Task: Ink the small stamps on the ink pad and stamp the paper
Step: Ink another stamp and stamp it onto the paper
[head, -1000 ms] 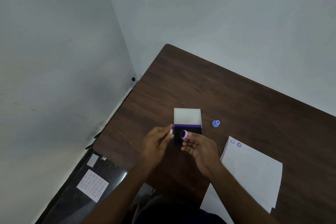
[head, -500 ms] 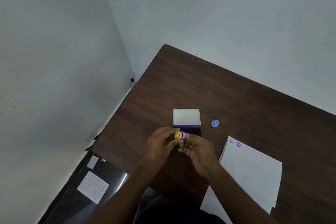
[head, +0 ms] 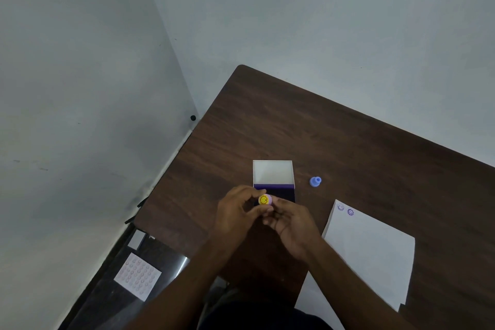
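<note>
A small pink stamp (head: 265,200) with a yellow smiley top sits between the fingertips of my left hand (head: 238,209) and my right hand (head: 290,222), just in front of the ink pad (head: 284,194). The dark purple pad lies in an open case whose white lid (head: 272,172) stands up behind it; my hands hide the pad's near part. A blue stamp (head: 315,181) stands on the table to the right of the pad. The white paper (head: 369,252) lies at the right, with two purple smiley prints near its top left corner.
The brown wooden table (head: 348,142) meets grey walls at the back and left. On the dark floor at the lower left lie a white printed sheet (head: 138,276) and a small white card (head: 137,239).
My hands came together in front of the pad. The yellow piece from my left hand and the pink piece from my right hand now sit joined as one stamp.
</note>
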The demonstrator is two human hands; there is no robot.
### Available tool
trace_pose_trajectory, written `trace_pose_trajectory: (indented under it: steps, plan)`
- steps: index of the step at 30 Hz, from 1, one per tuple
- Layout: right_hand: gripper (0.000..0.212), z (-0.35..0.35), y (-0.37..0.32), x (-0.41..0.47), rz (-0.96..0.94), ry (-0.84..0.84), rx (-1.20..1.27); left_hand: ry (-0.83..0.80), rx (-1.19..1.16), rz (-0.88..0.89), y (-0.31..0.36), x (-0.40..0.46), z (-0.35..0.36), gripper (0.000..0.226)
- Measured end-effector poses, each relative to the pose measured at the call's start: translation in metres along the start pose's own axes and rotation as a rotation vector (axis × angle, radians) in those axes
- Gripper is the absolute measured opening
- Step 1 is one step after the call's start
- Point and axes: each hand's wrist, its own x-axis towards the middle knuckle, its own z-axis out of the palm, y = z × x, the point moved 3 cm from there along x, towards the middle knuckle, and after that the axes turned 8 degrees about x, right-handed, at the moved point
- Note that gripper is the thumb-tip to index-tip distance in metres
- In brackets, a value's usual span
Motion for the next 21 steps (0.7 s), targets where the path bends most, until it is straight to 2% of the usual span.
trace_pose_trajectory:
  steps: [5,9,14,16,21]
  plan:
    - [0.028,-0.005,-0.005,-0.001,0.025,-0.024,-0.012,-0.046,-0.048,-0.002,-0.001,0.000,0.002,0.026]
    - [0.033,-0.009,-0.008,0.000,0.076,-0.031,0.028,-0.054,-0.102,-0.017,0.003,-0.001,0.002,0.034]
    - [0.038,-0.009,-0.008,-0.001,0.062,-0.077,0.071,-0.074,-0.140,-0.038,0.007,0.003,0.004,0.030]
    - [0.037,-0.011,-0.008,0.001,0.048,-0.053,0.065,-0.065,-0.147,-0.039,0.007,0.004,0.005,0.026]
    - [0.033,-0.021,-0.012,0.005,0.020,0.065,0.063,-0.050,-0.098,-0.100,0.003,0.006,0.007,0.039]
